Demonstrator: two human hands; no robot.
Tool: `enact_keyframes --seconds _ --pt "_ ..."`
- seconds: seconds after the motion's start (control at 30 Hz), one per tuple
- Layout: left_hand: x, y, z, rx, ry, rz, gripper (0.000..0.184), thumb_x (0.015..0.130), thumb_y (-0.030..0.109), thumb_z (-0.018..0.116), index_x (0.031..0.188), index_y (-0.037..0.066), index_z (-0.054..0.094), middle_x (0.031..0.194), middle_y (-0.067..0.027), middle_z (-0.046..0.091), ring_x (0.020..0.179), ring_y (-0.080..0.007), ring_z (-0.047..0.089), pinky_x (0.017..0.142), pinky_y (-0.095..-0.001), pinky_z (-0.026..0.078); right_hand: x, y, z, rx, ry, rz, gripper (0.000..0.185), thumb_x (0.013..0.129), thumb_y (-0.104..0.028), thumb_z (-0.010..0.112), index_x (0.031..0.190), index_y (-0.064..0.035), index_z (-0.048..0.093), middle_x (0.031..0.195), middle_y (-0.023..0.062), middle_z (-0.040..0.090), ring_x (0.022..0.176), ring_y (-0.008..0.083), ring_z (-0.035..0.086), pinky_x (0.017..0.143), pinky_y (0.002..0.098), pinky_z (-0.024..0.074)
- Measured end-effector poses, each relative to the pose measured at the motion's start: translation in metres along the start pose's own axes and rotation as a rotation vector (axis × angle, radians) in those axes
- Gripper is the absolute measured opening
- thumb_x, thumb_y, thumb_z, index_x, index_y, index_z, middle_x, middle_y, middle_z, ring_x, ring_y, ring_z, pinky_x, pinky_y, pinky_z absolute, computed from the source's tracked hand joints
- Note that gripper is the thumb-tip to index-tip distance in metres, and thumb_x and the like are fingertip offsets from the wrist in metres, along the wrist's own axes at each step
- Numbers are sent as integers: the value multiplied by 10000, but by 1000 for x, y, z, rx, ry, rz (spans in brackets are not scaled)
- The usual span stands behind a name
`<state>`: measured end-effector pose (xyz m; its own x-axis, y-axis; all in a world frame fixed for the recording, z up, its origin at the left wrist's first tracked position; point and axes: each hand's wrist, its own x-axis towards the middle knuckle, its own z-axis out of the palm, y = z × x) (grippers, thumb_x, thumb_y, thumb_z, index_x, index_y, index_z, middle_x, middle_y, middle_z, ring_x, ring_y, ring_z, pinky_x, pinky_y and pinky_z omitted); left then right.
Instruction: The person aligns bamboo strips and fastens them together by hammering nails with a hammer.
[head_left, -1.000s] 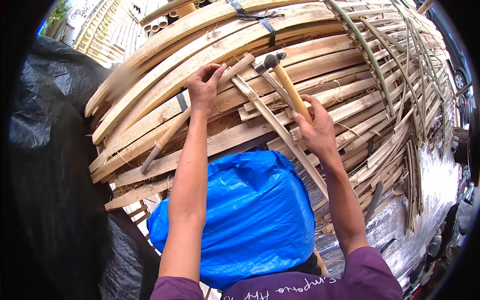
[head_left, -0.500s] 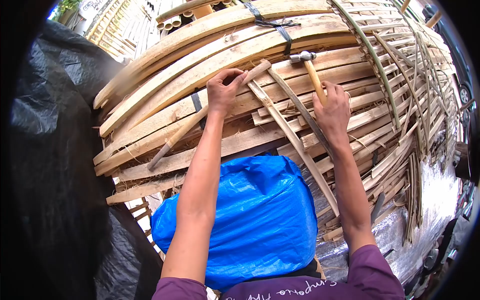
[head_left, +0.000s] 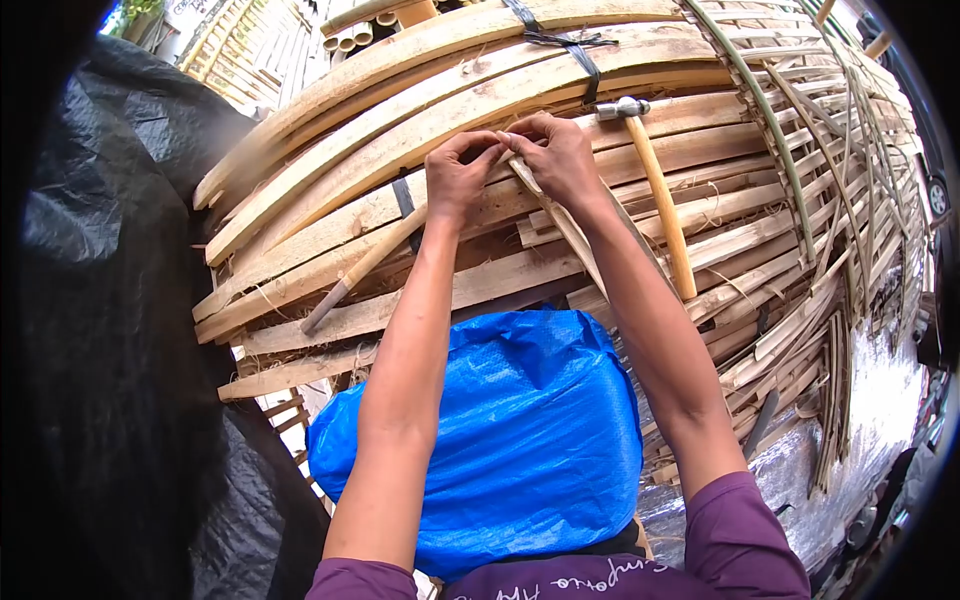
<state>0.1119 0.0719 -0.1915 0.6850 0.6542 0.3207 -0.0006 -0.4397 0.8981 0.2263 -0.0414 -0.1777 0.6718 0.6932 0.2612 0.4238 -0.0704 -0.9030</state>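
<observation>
My left hand is closed in a pinch on the upper end of a slim wooden stick, which slants to the lower left and ends in a darker tip. Fingertips of my right hand meet the left ones there, also pinched; whatever small thing they hold is hidden. From that spot, a narrow wooden strip runs down to the lower right, partly behind my right forearm. A ball-peen hammer with a pale wooden handle lies on the wood, right of my right hand.
Stacked wooden planks, tied with black plastic strapping, spread under my hands. Bamboo slats lie to the right. A blue tarp covers something before me, and black sheeting hangs at left.
My right hand has let go of the hammer, leaving it on the wood, and moved left to meet my left hand at the stick's upper end. The view has shifted slightly.
</observation>
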Motion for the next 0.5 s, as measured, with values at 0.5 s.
enact_keyframes --seconds 0.5 --pt "0 -8 3 -37 -16 -7 223 843 116 808 1045 74 724 834 -17 727 774 -79 670 729 -231 547 -9 -17 -102 -228 218 170 198 925 -247 732 930 -54 774 812 67 760 643 129 682 548 299 528"
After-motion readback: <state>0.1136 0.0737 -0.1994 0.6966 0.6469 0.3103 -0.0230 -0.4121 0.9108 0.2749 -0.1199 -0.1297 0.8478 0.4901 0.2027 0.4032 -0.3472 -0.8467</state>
